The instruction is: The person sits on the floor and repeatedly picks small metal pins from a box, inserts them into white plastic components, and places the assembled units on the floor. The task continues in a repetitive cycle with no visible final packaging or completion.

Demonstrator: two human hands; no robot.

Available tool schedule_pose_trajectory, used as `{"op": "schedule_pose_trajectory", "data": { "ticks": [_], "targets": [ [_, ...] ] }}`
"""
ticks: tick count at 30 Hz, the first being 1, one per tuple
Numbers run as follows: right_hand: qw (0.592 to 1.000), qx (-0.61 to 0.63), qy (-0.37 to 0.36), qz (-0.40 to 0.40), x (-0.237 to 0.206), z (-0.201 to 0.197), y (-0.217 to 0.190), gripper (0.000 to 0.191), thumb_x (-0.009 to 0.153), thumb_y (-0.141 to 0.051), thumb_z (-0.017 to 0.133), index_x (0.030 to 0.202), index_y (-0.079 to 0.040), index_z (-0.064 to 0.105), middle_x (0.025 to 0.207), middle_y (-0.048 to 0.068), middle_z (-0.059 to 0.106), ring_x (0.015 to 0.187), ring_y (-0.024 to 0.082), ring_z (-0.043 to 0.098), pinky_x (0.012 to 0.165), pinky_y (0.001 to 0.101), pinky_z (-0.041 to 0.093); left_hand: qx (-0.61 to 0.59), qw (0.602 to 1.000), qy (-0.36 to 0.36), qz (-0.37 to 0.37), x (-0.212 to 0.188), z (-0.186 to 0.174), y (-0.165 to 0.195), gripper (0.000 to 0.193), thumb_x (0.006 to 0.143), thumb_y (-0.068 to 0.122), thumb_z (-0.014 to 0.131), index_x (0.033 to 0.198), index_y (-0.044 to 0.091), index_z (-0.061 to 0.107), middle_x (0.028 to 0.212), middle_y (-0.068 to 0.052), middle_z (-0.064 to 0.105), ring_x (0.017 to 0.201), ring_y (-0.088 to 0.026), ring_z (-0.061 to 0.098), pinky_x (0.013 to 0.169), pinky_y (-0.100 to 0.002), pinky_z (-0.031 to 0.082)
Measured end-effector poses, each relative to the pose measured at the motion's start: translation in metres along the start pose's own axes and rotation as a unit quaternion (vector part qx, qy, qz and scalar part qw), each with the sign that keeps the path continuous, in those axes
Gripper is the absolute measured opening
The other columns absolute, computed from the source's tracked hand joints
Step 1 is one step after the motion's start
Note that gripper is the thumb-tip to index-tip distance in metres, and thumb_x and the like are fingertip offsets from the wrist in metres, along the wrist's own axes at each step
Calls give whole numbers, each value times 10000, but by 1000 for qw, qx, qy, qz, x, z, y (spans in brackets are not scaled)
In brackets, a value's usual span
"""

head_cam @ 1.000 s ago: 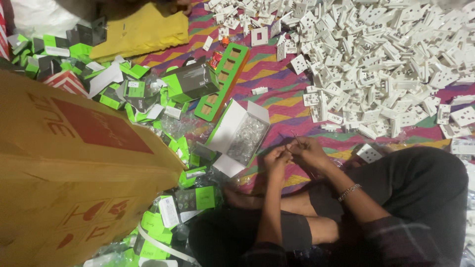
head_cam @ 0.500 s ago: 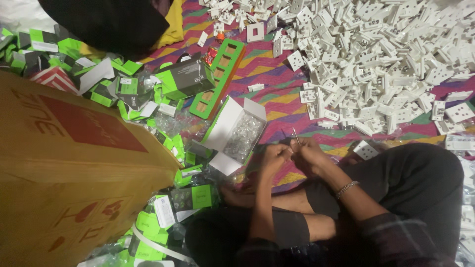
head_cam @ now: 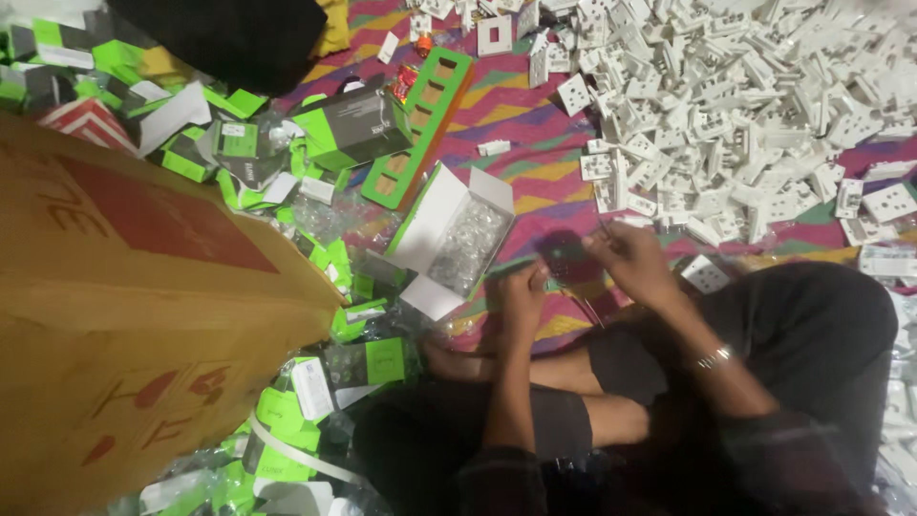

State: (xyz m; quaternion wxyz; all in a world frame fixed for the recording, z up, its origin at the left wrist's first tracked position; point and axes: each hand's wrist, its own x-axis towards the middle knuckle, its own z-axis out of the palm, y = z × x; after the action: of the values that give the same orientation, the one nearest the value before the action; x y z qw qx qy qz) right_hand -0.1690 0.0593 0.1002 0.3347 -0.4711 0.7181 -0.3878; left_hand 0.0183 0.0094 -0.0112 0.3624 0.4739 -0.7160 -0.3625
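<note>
Striped cloth in pink, purple and yellow (head_cam: 535, 172) covers the floor where a person sits cross-legged, dark trousers filling the near right of the frame. Both hands are raised just above the lap, close together but not touching: the left hand (head_cam: 521, 296) is curled with its fingers pinched toward the right, and the right hand (head_cam: 630, 260), a metal bracelet (head_cam: 714, 358) on its wrist, closes its fingertips around a small dark part (head_cam: 570, 260) held between the two hands. Whether the left hand also grips that part cannot be told; the piece is blurred and too small to name.

Just left of the hands lies an open white carton (head_cam: 449, 239) filled with small clear plastic pieces, its flaps spread. Beyond it, farther away, a long green tray with square cut-outs (head_cam: 420, 124) rests at a slant beside a grey-and-green retail box (head_cam: 349, 129).

A sprawling heap of white plastic socket plates (head_cam: 755, 105) fills the far right, spilling down toward the right hand; one plate (head_cam: 707, 274) lies just beside the right wrist.

Flattened green-and-white packaging (head_cam: 239, 143) is strewn across the left and trails down past the knee to the near edge. A large brown cardboard box with red print (head_cam: 124, 315) dominates the near left. At the far edge, a dark cloth bundle (head_cam: 229, 33) lies over a yellow cloth (head_cam: 334, 24).
</note>
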Motion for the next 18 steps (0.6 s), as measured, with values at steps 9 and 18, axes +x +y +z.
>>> {"op": "schedule_pose_trajectory", "data": {
  "ticks": [9, 18],
  "targets": [
    [972, -213, 25, -96, -18, -26, 21, 267, 947, -293, 748, 964, -27, 738, 850, 162, 703, 755, 323, 666, 652, 423, 502, 66, 995, -27, -72, 6, 15, 8, 218, 926, 31, 645, 1131, 39, 719, 954, -255, 723, 898, -459, 681, 814, -533, 522],
    [984, -174, -23, -40, -5, 2, 23, 305, 934, -330, 747, 931, -26, 717, 802, 181, 670, 704, 364, 643, 643, 451, 486, -18, 995, -37, -93, 6, 10, 8, 291, 913, 12, 631, 1198, 10, 690, 1047, -213, 746, 976, -368, 738, 831, -432, 578]
  ]
}}
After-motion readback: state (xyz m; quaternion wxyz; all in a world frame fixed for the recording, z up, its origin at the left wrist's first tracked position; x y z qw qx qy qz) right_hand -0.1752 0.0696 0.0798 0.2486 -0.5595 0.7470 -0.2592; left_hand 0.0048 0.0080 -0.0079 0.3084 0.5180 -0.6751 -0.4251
